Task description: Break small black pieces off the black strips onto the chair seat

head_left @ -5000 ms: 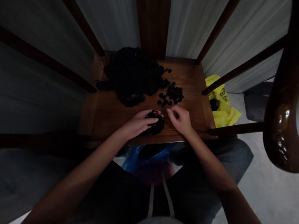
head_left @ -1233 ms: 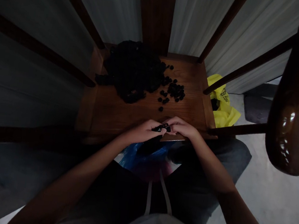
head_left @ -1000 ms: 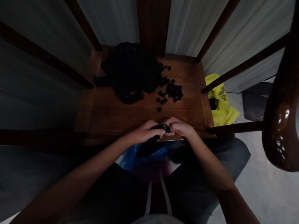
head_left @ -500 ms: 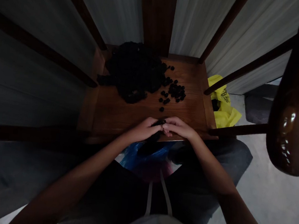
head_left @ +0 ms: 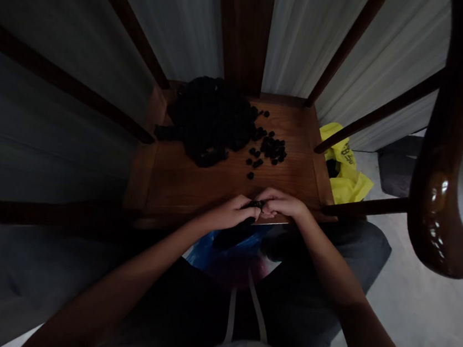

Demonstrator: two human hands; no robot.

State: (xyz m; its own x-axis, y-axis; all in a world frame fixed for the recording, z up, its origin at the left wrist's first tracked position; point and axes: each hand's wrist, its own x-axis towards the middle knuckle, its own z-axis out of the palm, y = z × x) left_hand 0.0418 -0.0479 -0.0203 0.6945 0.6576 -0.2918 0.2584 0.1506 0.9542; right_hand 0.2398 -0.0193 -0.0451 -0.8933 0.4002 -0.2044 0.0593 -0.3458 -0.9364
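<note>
At the front edge of the wooden chair seat (head_left: 196, 192), my two hands meet. My left hand (head_left: 235, 212) is closed on a small dark piece (head_left: 256, 204), soft-looking and possibly cloth, its thumb lying along it. Fingers curled, my right hand (head_left: 281, 204) grips the same piece from the other side. What the fingertips do is too dark to make out. Farther back on the seat lies a heap of black, crumpled material (head_left: 212, 118). Several small black round pieces (head_left: 274, 148) are scattered to its right.
A yellow bag (head_left: 346, 172) with black print lies on the floor right of the seat. The glossy chair arm (head_left: 443, 220) curves along the right, with wooden spindles around the seat. Between my knees hangs blue plastic (head_left: 206, 248).
Both hands have shifted slightly right, and the right fingers are more curled around the dark piece. The view has tilted a little; the heap and round pieces stay on the seat.
</note>
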